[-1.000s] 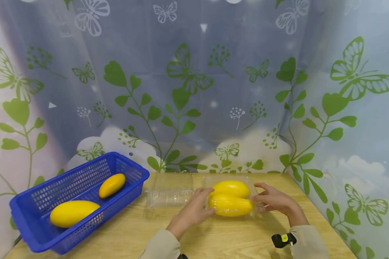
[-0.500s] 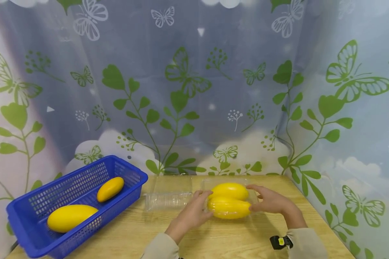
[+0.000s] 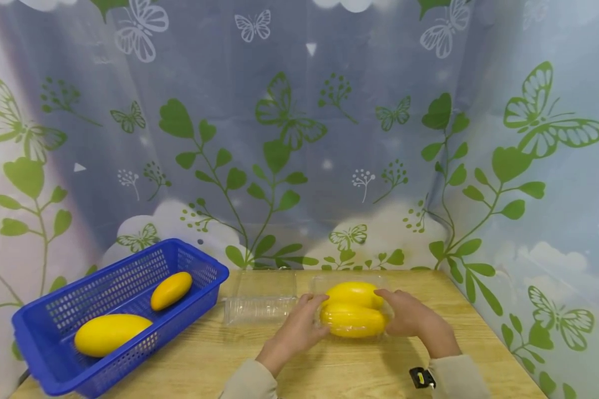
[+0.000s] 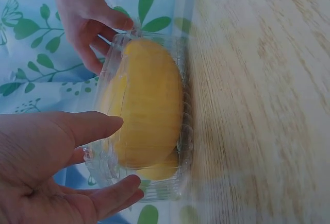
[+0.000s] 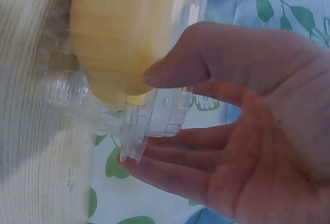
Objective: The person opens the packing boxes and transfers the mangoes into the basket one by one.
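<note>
A clear plastic clamshell box (image 3: 316, 284) sits on the wooden table (image 3: 349, 371) with two yellow mangoes in it, one far (image 3: 353, 292) and one near (image 3: 351, 322). Its open lid (image 3: 261, 302) lies flat to the left. My left hand (image 3: 313, 313) holds the box's left end, thumb (image 4: 87, 127) on one side and fingers (image 4: 116, 193) on the other. At the right end my right hand (image 3: 390, 313) grips the box, with the thumb (image 5: 180, 67) over the box (image 5: 154, 116) and the fingers (image 5: 165, 175) along its far side.
A blue perforated basket (image 3: 214, 265) stands at the table's left, holding a small mango (image 3: 171, 290) and a larger one (image 3: 111, 334). A curtain printed with leaves and butterflies (image 3: 279, 155) closes off the back and both sides of the table.
My right hand has slid in over the box's right end and taken hold of it. The left hand and the box have hardly moved.
</note>
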`<act>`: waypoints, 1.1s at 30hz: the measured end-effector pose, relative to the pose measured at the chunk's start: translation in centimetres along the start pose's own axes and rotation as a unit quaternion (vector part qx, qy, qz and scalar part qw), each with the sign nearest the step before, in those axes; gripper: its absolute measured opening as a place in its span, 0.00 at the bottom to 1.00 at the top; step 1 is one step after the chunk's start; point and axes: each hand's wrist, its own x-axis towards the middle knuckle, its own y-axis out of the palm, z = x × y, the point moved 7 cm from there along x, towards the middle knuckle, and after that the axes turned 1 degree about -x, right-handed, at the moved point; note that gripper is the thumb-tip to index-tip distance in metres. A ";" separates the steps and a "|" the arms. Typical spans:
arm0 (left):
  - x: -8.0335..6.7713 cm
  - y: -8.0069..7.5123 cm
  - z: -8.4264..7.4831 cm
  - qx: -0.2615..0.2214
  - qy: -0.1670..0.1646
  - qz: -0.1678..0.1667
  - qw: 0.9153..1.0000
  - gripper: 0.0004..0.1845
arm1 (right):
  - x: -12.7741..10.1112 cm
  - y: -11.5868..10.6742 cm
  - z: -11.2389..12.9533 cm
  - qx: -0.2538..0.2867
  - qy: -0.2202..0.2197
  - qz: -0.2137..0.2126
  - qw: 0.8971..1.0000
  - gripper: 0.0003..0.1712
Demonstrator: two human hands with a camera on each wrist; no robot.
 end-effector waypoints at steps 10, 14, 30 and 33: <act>0.1 0.0 0.0 0.011 0.007 -0.003 1.000 0.36 | 0.0 0.0 0.4 -0.029 0.000 -0.013 0.999 0.46; 0.0 0.0 0.1 0.010 0.007 -0.002 1.000 0.35 | 0.1 0.1 0.2 -0.028 -0.001 -0.010 1.000 0.46; 0.0 -0.1 0.1 0.010 0.008 -0.003 1.000 0.36 | 0.3 0.6 1.7 -0.128 -0.030 -0.098 0.987 0.37; 0.1 0.0 0.1 0.009 0.008 -0.005 1.000 0.35 | 0.3 0.6 1.7 -0.140 -0.026 -0.102 0.985 0.36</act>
